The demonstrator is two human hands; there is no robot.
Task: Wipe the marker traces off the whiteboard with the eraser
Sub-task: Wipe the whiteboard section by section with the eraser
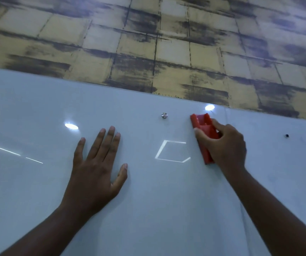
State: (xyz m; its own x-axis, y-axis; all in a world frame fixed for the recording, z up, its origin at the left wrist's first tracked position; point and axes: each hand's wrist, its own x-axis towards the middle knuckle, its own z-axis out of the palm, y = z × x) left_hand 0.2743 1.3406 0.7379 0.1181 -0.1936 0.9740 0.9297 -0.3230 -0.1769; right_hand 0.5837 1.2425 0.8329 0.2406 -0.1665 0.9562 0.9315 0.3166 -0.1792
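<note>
Here the right hand (226,145) grips the red eraser (203,133) against the whiteboard (148,200) near its far edge, while the left hand (96,169) lies open and flat on it.

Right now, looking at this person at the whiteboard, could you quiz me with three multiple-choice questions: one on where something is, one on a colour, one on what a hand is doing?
1. Where is the round metal stud?
A. Under the left palm
B. Between the two hands, near the board's top edge
C. On the patterned wall above

2. What colour is the eraser?
A. Red
B. Blue
C. Black

3. What is the left hand doing?
A. Gripping a marker
B. Hanging off the board
C. Lying flat, fingers spread, on the whiteboard

Answers: 1 B, the stud sits high on the board, above and between the hands. 2 A, the plastic body in the right hand is bright red. 3 C, the palm is pressed open on the surface and holds nothing.
</note>
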